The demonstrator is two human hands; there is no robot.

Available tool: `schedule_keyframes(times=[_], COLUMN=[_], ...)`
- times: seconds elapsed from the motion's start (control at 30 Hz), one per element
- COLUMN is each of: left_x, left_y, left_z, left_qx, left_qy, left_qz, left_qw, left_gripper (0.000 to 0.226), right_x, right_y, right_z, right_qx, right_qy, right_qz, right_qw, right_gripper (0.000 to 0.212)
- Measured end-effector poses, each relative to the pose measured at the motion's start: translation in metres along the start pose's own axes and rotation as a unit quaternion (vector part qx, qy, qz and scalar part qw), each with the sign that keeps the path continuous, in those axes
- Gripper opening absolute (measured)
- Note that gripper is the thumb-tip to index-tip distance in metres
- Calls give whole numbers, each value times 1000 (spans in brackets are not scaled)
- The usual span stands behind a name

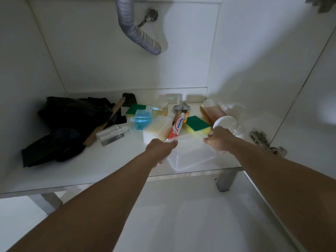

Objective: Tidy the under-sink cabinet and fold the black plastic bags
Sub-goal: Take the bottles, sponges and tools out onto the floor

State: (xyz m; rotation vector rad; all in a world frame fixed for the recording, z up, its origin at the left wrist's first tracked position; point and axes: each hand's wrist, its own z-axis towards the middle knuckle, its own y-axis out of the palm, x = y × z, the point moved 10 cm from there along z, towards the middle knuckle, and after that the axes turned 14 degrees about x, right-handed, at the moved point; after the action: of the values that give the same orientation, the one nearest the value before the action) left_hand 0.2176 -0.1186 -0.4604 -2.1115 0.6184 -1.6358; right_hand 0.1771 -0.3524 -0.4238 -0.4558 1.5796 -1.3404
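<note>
2 bare forearms reached up from the bottom of the frame into the cabinet (pixel 109 171). At centre, the left hand (pixel 161 149) grasped the left rim of 1 clear tub (pixel 190 159), its thumb hooked over the edge by the foot of 1 toothpaste tube (pixel 176 127). The right hand (pixel 219 140) gripped the tub's right side, fingers curled over the rim. The tub sat near the shelf's front edge.

At left of centre lay the black bags (pixel 71 124), 1 crumpled heap, unfolded; how many were in it could not be told. 1 wooden-handled tool (pixel 109 120) lay slanted across the heap. 2 green-and-yellow sponges showed: 1 (pixel 135 109) behind a blue bottle (pixel 142 119), 1 (pixel 197 124) just beside the right hand. 1 clear bottle (pixel 111 134) lay on its side to the right of the bags. 1 pale block (pixel 157 130) touched the toothpaste. 1 amber bottle (pixel 211 111) lay tipped at right of centre. 1 grey hose (pixel 134 31) curved down at the upper middle, and 1 metal hinge (pixel 260 138) sat at the right wall.
</note>
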Motion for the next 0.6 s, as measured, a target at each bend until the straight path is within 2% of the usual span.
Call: schedule_keyframes(times=[0.13, 0.33, 0.4, 0.47, 0.53, 0.6], left_x=[-2, 8, 12, 17, 19, 20], left_y=[7, 0, -7, -11, -15, -20], left_z=[-3, -17, -19, -21, -22, -26], left_qx=[-6, 12, 26, 34, 53, 70], left_qy=[-51, -139, -133, -100, -72, -66], left_qz=[-65, -263, -300, -300, -296, -328], left_qw=[997, 955, 944, 948, 951, 940], left_gripper=[45, 46, 45, 47, 48, 47], right_x=[2, 16, 15, 17, 22, 26], right_y=[7, -4, -5, -9, -11, -12], right_z=[-3, -12, -22, -33, -43, -52], right_qx=[-14, -1, -29, -38, -36, -41], right_qy=[40, 140, 149, 165, 205, 240], right_qz=[79, 205, 247, 287, 366, 428], right_qw=[996, 969, 957, 943, 907, 870], right_gripper=[30, 33, 21, 13, 16, 13])
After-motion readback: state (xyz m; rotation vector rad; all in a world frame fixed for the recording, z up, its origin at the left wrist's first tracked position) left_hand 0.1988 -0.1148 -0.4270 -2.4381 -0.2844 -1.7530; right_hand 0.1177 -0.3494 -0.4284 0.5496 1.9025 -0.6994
